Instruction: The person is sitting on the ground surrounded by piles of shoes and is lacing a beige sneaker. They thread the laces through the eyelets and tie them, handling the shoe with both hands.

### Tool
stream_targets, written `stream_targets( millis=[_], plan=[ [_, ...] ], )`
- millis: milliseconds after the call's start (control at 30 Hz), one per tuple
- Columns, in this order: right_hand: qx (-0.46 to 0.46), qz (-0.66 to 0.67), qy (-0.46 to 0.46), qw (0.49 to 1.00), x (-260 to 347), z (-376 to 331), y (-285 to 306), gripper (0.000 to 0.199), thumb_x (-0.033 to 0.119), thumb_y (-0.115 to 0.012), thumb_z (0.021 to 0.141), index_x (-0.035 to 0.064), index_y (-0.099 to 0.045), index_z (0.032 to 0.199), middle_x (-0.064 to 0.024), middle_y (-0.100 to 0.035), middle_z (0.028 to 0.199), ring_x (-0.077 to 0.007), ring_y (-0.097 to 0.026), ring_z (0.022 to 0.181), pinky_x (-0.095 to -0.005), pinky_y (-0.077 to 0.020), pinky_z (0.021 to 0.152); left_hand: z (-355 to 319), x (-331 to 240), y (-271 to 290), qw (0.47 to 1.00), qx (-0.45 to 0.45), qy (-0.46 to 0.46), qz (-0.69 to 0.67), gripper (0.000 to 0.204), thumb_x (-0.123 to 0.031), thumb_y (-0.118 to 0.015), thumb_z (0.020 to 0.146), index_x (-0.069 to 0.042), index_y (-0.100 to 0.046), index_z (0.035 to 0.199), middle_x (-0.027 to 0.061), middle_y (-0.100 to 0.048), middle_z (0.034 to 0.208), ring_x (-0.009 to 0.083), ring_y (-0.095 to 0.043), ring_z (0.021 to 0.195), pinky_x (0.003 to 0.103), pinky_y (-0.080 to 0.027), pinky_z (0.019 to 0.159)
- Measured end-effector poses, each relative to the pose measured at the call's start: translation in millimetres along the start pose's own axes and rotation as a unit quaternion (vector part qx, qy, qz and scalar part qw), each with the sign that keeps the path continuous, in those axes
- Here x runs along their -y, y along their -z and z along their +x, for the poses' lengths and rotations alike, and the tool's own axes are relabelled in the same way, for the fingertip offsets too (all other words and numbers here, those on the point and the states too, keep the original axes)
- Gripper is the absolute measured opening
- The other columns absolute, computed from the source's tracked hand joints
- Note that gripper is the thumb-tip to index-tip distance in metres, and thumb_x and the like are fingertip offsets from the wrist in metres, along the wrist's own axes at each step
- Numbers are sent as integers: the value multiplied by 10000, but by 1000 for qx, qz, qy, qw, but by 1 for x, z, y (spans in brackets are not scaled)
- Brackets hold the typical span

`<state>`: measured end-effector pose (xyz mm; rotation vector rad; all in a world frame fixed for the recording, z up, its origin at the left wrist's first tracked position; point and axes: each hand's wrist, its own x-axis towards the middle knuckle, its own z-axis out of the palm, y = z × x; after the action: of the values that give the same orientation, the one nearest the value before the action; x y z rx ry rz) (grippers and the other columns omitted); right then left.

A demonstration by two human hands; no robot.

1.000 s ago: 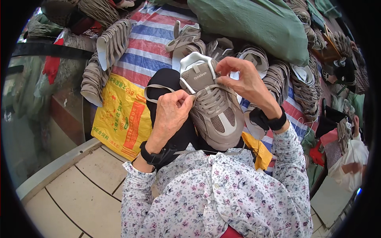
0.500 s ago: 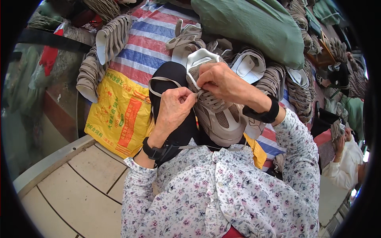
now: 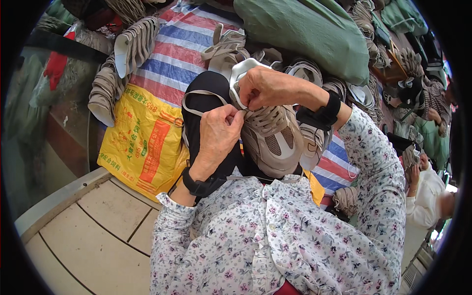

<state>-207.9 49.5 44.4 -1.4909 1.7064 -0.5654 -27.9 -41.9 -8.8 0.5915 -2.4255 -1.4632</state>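
A grey-beige sneaker (image 3: 281, 152) rests on my lap, its toe toward me and its pale collar away. Flat laces (image 3: 268, 120) cross its tongue. My left hand (image 3: 219, 132) is closed in a pinch on a light grey shoelace (image 3: 192, 93), which loops over my dark-clad left knee. At the left edge of the sneaker's eyelets, my right hand (image 3: 268, 88) also pinches with its fingers bent. Both hands' fingertips nearly meet there around the lace. What lies between the right fingertips is mostly hidden, but the lace runs to them.
Stacked shoe uppers (image 3: 135, 46) lie at the far left on a striped plastic sheet (image 3: 179, 54). A yellow sack (image 3: 140, 137) is beside my left leg. Beyond the sneaker lie more uppers (image 3: 228, 51) and a large green sack (image 3: 307, 37). People (image 3: 425, 191) sit at the right.
My right hand has turned and its wrist has risen a little, showing more of the laces. My left hand keeps its pinch near the eyelets. The whole view has shifted slightly.
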Motion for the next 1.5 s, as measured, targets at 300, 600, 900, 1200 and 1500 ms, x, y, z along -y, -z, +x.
stream_targets(
  millis=[300, 600, 900, 1200, 1500],
  plan=[
    [-304, -280, 87, 906, -27, -37, 37, 133, 8, -614, 719, -4, -640, 849, -154, -622, 749, -329, -609, 721, -392, -466, 588, 0, -21, 6, 992, -66, -110, 10, 153, -6, -678, 832, -15, -658, 983, 57, -586, 894, 109, -500, 514, 252, -424, 505],
    [-275, 471, -78, 834, -29, -80, 30, 171, 211, -621, 980, 47, -594, 1018, -56, -645, 901, -112, -635, 769, -222, -515, 652, 12, -27, -10, 973, -39, -181, 134, 153, -68, -707, 812, -43, -592, 910, 100, -505, 926, 303, -628, 698, 412, -501, 572],
    [-251, 701, 79, 663, -57, -66, 3, 166, 186, -545, 1019, 30, -581, 1061, -175, -645, 1176, -239, -682, 1017, -300, -579, 808, 7, -35, -6, 983, -19, -149, 104, 128, 0, -678, 829, -9, -558, 875, 99, -515, 886, 245, -567, 641, 370, -457, 567],
    [-281, 689, 102, 660, -79, -62, 7, 150, 184, -533, 1020, 46, -589, 1033, -91, -655, 1000, -210, -673, 921, -353, -556, 876, 7, -31, -8, 987, -6, -140, 84, 109, 2, -664, 857, -4, -555, 856, 53, -530, 773, 123, -509, 552, 261, -400, 507],
    [-461, 408, 92, 783, -209, -157, 135, 253, 180, -492, 1026, -29, -629, 1063, -163, -689, 1071, -270, -645, 1074, -387, -453, 1061, 13, -22, 29, 984, 147, 54, -86, 93, 4, -609, 920, 16, -646, 1005, -57, -580, 732, -17, -468, 605, 154, -375, 537]
  ],
)
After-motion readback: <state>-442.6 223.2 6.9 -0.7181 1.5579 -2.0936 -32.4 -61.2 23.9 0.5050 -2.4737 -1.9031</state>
